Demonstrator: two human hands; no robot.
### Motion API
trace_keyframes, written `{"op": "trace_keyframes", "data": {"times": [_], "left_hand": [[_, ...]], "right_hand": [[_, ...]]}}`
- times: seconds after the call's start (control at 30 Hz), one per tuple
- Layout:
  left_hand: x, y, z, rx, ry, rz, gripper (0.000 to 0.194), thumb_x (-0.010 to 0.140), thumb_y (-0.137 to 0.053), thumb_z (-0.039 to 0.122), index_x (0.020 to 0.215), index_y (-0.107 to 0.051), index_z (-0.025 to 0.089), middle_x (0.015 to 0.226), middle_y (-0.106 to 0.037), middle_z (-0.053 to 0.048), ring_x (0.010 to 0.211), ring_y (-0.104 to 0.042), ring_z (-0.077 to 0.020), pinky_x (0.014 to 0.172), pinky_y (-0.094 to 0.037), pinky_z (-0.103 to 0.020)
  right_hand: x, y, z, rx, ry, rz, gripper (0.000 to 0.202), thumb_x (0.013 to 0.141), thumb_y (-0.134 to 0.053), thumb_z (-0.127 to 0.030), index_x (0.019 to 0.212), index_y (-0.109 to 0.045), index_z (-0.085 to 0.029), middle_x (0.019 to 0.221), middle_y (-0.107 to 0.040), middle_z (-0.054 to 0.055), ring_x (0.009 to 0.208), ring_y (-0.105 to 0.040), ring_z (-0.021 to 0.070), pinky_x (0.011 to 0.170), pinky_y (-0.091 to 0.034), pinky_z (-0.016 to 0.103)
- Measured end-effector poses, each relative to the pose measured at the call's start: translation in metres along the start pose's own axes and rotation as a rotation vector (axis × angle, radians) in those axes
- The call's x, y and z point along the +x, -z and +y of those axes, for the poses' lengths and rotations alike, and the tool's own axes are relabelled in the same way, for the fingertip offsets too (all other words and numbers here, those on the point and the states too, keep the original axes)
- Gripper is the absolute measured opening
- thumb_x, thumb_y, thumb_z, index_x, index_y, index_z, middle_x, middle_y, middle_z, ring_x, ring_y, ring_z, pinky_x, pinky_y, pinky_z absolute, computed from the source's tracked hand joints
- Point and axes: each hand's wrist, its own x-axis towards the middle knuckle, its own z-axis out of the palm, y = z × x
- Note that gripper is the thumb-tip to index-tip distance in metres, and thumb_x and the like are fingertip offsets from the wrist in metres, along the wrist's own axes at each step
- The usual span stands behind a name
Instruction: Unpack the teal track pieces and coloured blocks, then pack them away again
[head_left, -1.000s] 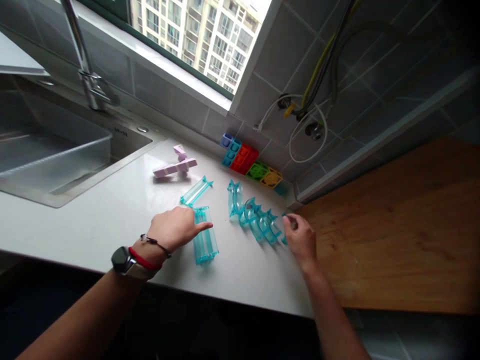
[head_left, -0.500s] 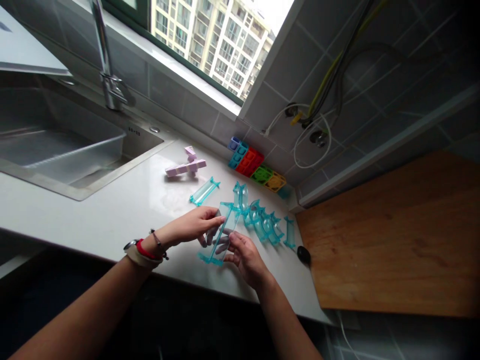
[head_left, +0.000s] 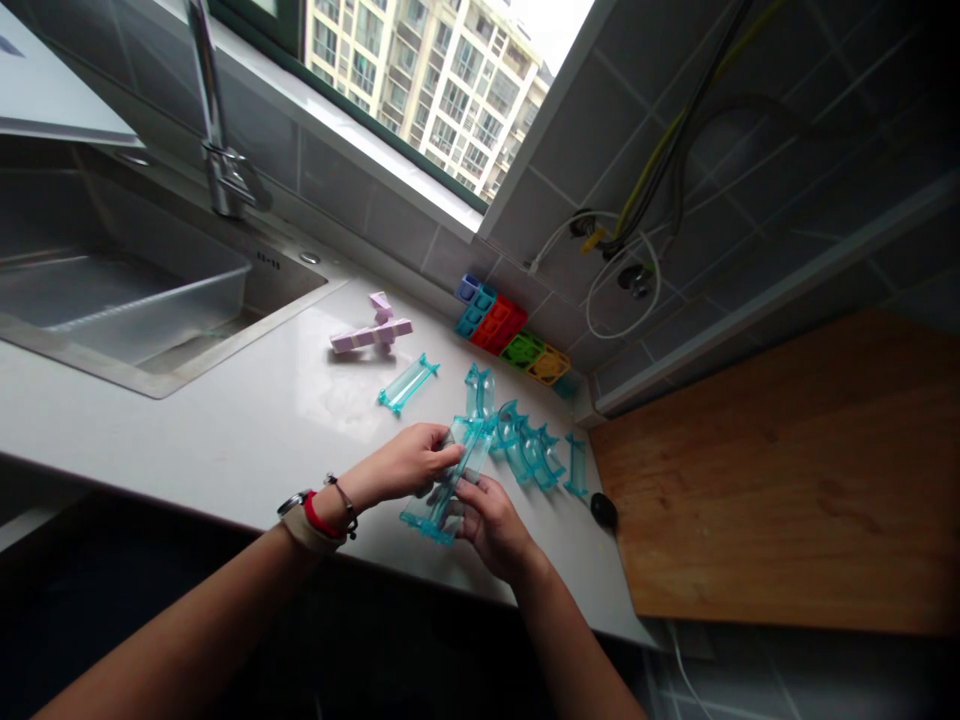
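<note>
Above the front of the counter, a straight see-through teal track piece [head_left: 430, 528] is held lengthwise between my two hands. It looks like two trough halves side by side, but I cannot tell whether they are joined. My left hand [head_left: 416, 462] closes on its left side, thumb on top. From the lower right, my right hand [head_left: 491, 525] pinches the other edge; some fingers show through the plastic. Just beyond lie a curved teal piece [head_left: 479, 392] and a row of several curved teal pieces [head_left: 529, 452]. Single straight teal pieces lie at left [head_left: 409, 384] and right [head_left: 576, 466].
Pink block pieces [head_left: 373, 337] lie toward the sink [head_left: 161, 384]. A row of coloured hollow blocks [head_left: 501, 324] stands against the tiled wall. A small black object [head_left: 604, 510] sits beside the wooden board [head_left: 765, 480] at right. Cables [head_left: 660, 160] hang above.
My left hand has shifted right, toward my right hand. The held track has turned, and its two sides now appear closer together along a middle seam.
</note>
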Motion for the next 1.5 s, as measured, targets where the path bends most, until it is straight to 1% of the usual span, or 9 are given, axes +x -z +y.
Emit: {"op": "trace_keyframes", "data": {"times": [0.2, 0.4, 0.6, 0.73, 0.9, 1.03, 1.2, 1.37, 1.5], "left_hand": [[0.002, 0.011, 0.0, 0.182, -0.031, 0.174, 0.028, 0.087, -0.054, 0.035, 0.065, -0.044, 0.022, 0.058, -0.05, 0.004, 0.053, -0.049, -0.0131, 0.052, -0.033, -0.026], [-0.003, 0.031, -0.006, 0.505, 0.064, 0.328, 0.022, 0.085, -0.059, 0.034, 0.067, -0.051, 0.023, 0.065, -0.059, -0.002, 0.061, -0.055, -0.0205, 0.057, -0.032, -0.031], [0.0, 0.018, -0.021, 0.693, 0.172, 0.39, 0.02, 0.084, -0.069, 0.043, 0.093, -0.065, 0.026, 0.084, -0.073, -0.008, 0.073, -0.068, -0.0284, 0.057, -0.039, -0.031], [0.003, 0.01, -0.022, 0.727, 0.141, 0.415, 0.032, 0.087, -0.07, 0.047, 0.111, -0.061, 0.028, 0.092, -0.077, -0.008, 0.078, -0.071, -0.0285, 0.058, -0.041, -0.031], [0.003, 0.009, -0.016, 0.73, 0.029, 0.365, 0.029, 0.093, -0.063, 0.052, 0.107, -0.063, 0.026, 0.093, -0.077, -0.005, 0.081, -0.072, -0.0275, 0.057, -0.037, -0.031], [-0.002, 0.007, -0.003, 0.653, -0.229, 0.28, 0.021, 0.099, -0.055, 0.044, 0.099, -0.065, 0.025, 0.094, -0.076, -0.004, 0.08, -0.07, -0.0228, 0.061, -0.039, -0.031], [-0.008, 0.004, 0.009, 0.485, -0.337, 0.239, 0.023, 0.101, -0.051, 0.039, 0.095, -0.067, 0.024, 0.091, -0.075, -0.004, 0.076, -0.067, -0.0191, 0.065, -0.043, -0.03], [-0.005, 0.002, 0.006, 0.366, -0.259, 0.244, 0.021, 0.099, -0.057, 0.04, 0.098, -0.068, 0.023, 0.087, -0.075, -0.006, 0.073, -0.068, -0.0201, 0.065, -0.047, -0.031], [-0.001, 0.003, 0.005, -0.009, -0.114, 0.275, 0.036, 0.096, -0.058, 0.052, 0.11, -0.066, 0.02, 0.099, -0.075, -0.01, 0.077, -0.071, -0.0213, 0.064, -0.055, -0.031]], "right_hand": [[0.006, 0.012, 0.007, -0.289, 0.078, 0.168, 0.036, 0.083, -0.069, -0.053, 0.081, -0.065, -0.018, 0.073, -0.065, 0.002, 0.062, -0.062, 0.0139, 0.05, -0.053, 0.024], [0.009, 0.033, 0.013, -0.577, 0.106, 0.348, 0.027, 0.082, -0.064, -0.039, 0.065, -0.058, -0.019, 0.052, -0.058, -0.003, 0.041, -0.049, 0.0108, 0.042, -0.039, 0.022], [0.018, 0.034, 0.012, -0.887, 0.099, 0.35, 0.035, 0.081, -0.072, -0.042, 0.057, -0.06, -0.02, 0.049, -0.059, -0.002, 0.047, -0.058, 0.015, 0.051, -0.04, 0.024], [0.025, 0.035, -0.017, -1.04, 0.112, 0.354, 0.052, 0.089, -0.062, -0.063, 0.059, -0.063, -0.021, 0.058, -0.066, 0.003, 0.057, -0.065, 0.0192, 0.058, -0.042, 0.026], [0.058, 0.038, -0.082, -1.468, 0.134, 0.608, 0.055, 0.097, -0.045, -0.068, 0.089, -0.075, -0.022, 0.091, -0.078, 0.011, 0.089, -0.072, 0.026, 0.075, -0.047, 0.03], [0.103, 0.04, -0.108, -1.516, 0.045, 0.659, 0.055, 0.088, -0.061, -0.067, 0.108, -0.076, -0.017, 0.109, -0.077, 0.02, 0.107, -0.071, 0.0329, 0.084, -0.05, 0.036], [0.14, 0.043, -0.1, -1.507, -0.038, 0.657, 0.054, 0.075, -0.078, -0.057, 0.102, -0.078, -0.011, 0.109, -0.076, 0.025, 0.106, -0.072, 0.0357, 0.086, -0.052, 0.038], [0.127, 0.042, -0.104, -1.424, 0.097, 0.684, 0.047, 0.083, -0.067, -0.055, 0.098, -0.075, -0.012, 0.103, -0.077, 0.022, 0.101, -0.072, 0.032, 0.082, -0.051, 0.034], [0.088, 0.036, -0.109, -1.311, 0.263, 0.594, 0.05, 0.089, -0.055, -0.065, 0.087, -0.069, -0.018, 0.082, -0.073, 0.008, 0.078, -0.068, 0.0217, 0.069, -0.048, 0.027]]}}
